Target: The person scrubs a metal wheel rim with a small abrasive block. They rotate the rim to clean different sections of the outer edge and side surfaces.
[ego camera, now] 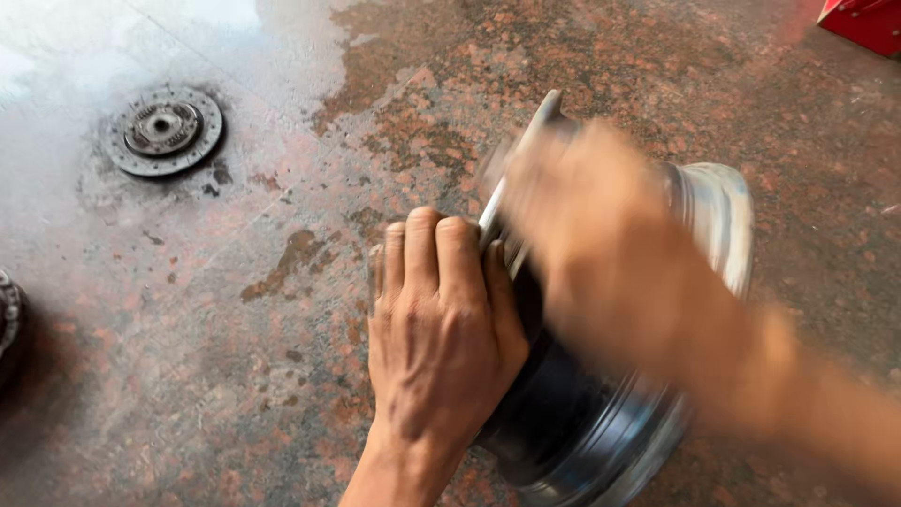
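— So, how many pieces are lying about?

— One metal wheel rim (601, 413), dark inside and shiny at its edges, standing on its side in the lower middle of the frame and reaching toward the right. One round clutch disc (164, 130) with a toothed edge lies flat on the stained stone floor (235, 310), upper left, well apart from the rim. Part of one more round dark thing (7, 319) pokes in at the left edge; I can't tell what it is. One red object (868, 21) sits in the upper right corner.

— And your hands?

— Both are on the rim. My left hand (439, 329) comes up from the bottom of the frame, back of the hand toward me, fingers together and curled over the rim's near edge, pressing on it.

— The right one?

— My right hand (582, 216) reaches in from the lower right, forearm slanting across the rim. It's smeared with motion blur, so I can't tell whether its fingers are closed on anything. A pale flat edge (544, 113) sticks up just past it, at the rim's upper left; whether that's part of the rim or something I hold, I can't tell.
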